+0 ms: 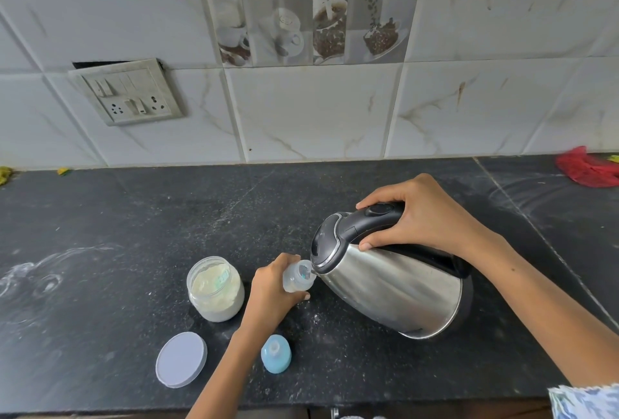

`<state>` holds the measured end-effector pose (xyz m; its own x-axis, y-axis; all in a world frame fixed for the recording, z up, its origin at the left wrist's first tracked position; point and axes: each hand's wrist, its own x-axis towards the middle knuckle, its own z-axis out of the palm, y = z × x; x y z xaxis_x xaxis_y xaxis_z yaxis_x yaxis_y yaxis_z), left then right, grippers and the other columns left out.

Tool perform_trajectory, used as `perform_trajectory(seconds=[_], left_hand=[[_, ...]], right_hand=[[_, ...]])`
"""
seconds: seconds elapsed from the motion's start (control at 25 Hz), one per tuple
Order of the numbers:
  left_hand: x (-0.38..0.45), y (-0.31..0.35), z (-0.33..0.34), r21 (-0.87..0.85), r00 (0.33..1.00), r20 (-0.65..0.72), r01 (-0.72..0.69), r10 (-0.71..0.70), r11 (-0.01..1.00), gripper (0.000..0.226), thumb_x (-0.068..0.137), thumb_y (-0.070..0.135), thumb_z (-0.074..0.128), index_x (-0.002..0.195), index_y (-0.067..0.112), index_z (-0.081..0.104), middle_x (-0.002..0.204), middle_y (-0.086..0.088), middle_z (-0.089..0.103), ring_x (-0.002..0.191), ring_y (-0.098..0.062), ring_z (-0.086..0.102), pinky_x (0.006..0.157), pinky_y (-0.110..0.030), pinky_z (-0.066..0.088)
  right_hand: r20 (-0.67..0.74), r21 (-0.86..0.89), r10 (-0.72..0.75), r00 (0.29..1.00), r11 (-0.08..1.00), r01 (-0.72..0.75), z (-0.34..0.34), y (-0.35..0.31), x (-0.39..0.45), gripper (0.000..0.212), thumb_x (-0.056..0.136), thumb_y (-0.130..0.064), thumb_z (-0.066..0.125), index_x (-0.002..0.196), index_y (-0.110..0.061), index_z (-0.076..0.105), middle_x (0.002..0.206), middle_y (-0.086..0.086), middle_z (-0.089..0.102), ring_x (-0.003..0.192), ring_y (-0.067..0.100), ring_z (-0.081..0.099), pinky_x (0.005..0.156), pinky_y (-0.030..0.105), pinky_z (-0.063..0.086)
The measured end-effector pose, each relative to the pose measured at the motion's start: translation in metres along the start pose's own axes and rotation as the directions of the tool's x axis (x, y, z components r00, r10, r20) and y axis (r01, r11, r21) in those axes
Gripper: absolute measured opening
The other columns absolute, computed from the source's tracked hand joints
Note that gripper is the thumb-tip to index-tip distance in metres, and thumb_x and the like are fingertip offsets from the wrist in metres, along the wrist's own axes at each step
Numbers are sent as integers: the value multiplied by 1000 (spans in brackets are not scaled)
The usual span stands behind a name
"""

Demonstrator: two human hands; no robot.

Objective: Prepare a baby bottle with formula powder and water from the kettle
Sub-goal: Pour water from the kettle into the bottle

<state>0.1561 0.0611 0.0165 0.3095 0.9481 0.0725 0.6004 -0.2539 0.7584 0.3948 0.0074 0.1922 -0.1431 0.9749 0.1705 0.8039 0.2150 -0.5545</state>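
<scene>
Dark stone surface (134, 217) under a tiled wall carries the job: the left hand (271, 288) grips the bottle (299, 279), tilted with its mouth toward the kettle (392, 281). The right hand (418, 217) grips the kettle's handle, tipping it left so the spout sits just at the bottle's mouth; pouring hinges on that alignment.

Bare forearms; right sleeve (586, 400) pale blue, perhaps patterned.
</scene>
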Motion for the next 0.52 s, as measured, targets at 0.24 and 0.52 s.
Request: perform_trajectory(seconds=[0.24,0.52], left_hand=[[-2,0,0,2,1000,-4,-5,5,1000,57,57,18,87,107,22,61,95,10,68,88,-8,63,75,-26,50],[-3,-3,-2,11,1000,2,-12,12,1000,58,57,20,87,108,23,61,98,10,69,90,-9,62,76,-26,50]], right_hand=[[15,1,3,1000,1000,-3,-1,-4,1,49,55,-47,88,100,-31,76,82,-19,74,79,-4,67,79,26,53],[34,-31,-16,999,999,17,-1,-10,5,47,56,-47,88,98,-30,76,81,-18,74,78,-3,67,76,26,52]])
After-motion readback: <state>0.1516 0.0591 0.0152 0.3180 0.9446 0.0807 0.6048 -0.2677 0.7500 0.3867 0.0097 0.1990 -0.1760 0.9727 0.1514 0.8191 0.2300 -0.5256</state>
